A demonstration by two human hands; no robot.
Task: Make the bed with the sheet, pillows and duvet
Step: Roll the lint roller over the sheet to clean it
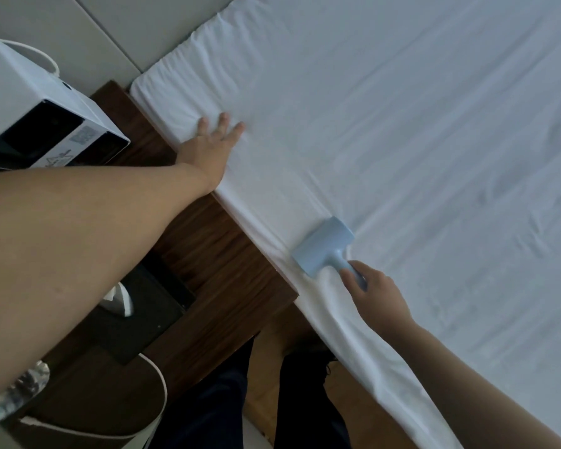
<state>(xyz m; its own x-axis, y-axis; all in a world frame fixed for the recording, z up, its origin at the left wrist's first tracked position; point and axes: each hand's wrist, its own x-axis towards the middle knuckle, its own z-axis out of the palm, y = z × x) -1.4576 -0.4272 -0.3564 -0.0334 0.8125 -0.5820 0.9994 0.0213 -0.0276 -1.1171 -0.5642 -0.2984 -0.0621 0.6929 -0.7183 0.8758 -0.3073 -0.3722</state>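
Note:
A white sheet covers the mattress, which fills the upper right of the head view, with light wrinkles near the head corner. My left hand lies flat on the sheet near that corner, fingers straight and spread. My right hand grips the handle of a light blue roller tool, whose head rests on the sheet at the mattress side edge. No pillows or duvet are in view.
A dark wooden bedside table stands against the bed, with a black tissue box on it. A white box sits at the upper left. My legs and the wooden floor show below.

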